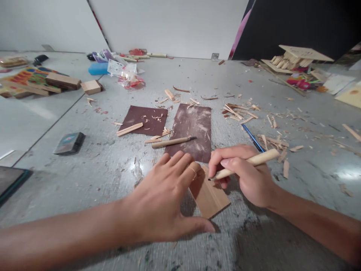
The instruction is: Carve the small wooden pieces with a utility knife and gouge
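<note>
My right hand [248, 177] is closed round a pale wooden-handled tool [262, 158], its tip resting on a thin wooden board [213, 197]. Beside the board's left edge, my left hand [169, 195] is spread palm down, fingers apart, with a ring on one finger; its fingertips cover part of the board's upper left. Beyond the hands, a second wooden-handled tool [172, 142] lies across a dusty brown sandpaper sheet [194, 120]. Another sandpaper piece [149, 116] to the left carries shavings and a short wood strip [129, 130].
A blue pen [252, 137] lies among wood shavings [273, 141] at right. To the left are a small dark box [69, 143] and a dark device [12, 182]. Wood blocks [91, 87], plastic bags [129, 77] and a wooden model [296, 58] stand farther back.
</note>
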Tool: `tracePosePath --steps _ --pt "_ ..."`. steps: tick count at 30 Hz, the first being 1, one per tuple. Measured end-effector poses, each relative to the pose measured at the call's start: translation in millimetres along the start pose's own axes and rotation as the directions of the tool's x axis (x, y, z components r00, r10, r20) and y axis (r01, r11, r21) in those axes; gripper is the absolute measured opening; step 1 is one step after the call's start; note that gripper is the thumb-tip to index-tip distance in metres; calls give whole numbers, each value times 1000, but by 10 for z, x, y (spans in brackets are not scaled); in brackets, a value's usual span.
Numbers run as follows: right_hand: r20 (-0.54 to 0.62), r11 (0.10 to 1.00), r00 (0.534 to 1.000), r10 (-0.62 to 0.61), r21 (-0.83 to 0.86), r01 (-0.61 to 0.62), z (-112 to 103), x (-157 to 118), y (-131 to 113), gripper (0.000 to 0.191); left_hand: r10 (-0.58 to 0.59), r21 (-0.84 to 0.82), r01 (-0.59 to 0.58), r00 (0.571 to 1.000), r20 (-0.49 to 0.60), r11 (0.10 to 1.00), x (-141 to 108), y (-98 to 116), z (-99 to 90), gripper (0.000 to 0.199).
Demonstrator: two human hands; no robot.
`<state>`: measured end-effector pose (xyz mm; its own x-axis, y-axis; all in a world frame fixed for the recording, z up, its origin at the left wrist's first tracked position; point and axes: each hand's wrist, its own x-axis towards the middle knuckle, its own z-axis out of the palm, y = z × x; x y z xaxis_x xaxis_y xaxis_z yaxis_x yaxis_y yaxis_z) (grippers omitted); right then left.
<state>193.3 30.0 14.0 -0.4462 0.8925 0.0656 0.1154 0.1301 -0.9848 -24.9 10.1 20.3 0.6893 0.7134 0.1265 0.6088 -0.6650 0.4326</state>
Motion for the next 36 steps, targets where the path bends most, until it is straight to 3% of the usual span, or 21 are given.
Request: tracePosePath --steps 5,9,12,17,22,26,29,33,36 --pt "-10 998 998 62 -26 -63 24 -4 46 29 17 -50 -14 998 55 999 11 -26 38 52" --pt "7 997 997 78 -19 -77 48 -19 82 29 36 -106 -35 999 16 994 18 -78 9 68" --pt "64 998 995 70 -6 -70 62 -21 101 31 29 -86 -28 999 14 996 10 -85 21 74" --pt "176 998 983 52 -49 -44 43 24 81 23 28 -80 -27 1000 12 996 -4 -102 63 55" --pt "315 984 947 -65 -136 112 -6 127 54 25 53 -125 -50 998 20 991 14 -118 57 45" --pt "381 987 924 -38 -131 94 -41 167 73 25 79 -164 -69 995 53 984 63 -149 3 45" --pt "403 984 913 -67 -123 126 -53 160 85 25 100 -220 -81 992 75 972 84 -210 -28 54" --pt "399 958 897 -189 -125 257 -52 166 94 25 121 -270 -104 992 48 957 76 -301 -15 87" --pt "401 959 896 -191 -117 257 -52 182 109 25 138 -278 -115 988 66 954 75 -335 -15 91"
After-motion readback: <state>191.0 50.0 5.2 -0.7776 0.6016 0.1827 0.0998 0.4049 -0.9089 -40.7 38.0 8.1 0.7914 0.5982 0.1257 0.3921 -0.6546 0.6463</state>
